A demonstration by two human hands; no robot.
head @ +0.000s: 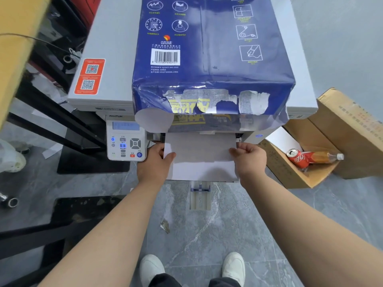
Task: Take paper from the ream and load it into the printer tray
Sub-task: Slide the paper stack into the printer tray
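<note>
A blue-wrapped ream [209, 48] with a torn front end lies on top of the grey printer [107, 59]. Below its overhanging wrapper, a white stack of paper [201, 160] lies flat at the printer's front opening, its far edge under the printer body. My left hand [155, 162] grips the stack's left edge, thumb on top. My right hand [248, 158] pinches the right edge the same way. A narrow tray extension [200, 195] sticks out beneath the paper toward me.
The printer's control panel [126, 139] sits just left of my left hand. An open cardboard box [294, 172] with a red can and a bottle stands at the right. Black table frames are at the left. Grey tiled floor and my white shoes lie below.
</note>
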